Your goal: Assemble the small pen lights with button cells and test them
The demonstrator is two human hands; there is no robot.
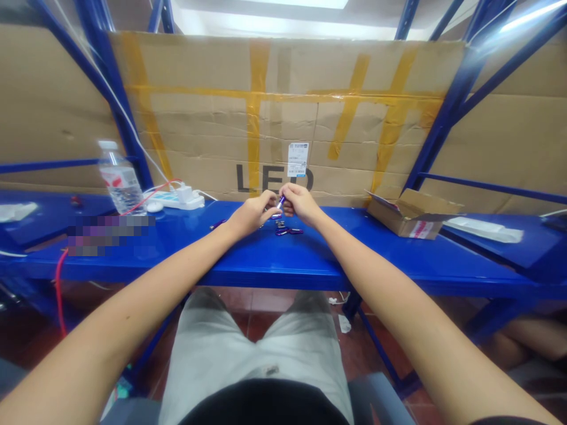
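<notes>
My right hand (pixel 300 202) pinches a small, shiny purple and silver piece (pixel 281 202) just above the blue table (pixel 274 260). Fingers of my left hand (pixel 253 213) are curled closed at the same piece from the other side, and the two hands nearly meet. The piece is too small and partly covered to name its kind. Below the hands lie several small purple and silver parts (pixel 289 232) on the tabletop. Another dark purple part (pixel 217 225) rests beside my left wrist, partly hidden by it.
An open cardboard box (pixel 411 213) stands at the right, near a white plastic packet (pixel 485 229). On the left are a water bottle (pixel 120 183), a white power strip (pixel 179 199) and a red cable (pixel 59 289). A large cardboard sheet (pixel 199 130) closes off the back.
</notes>
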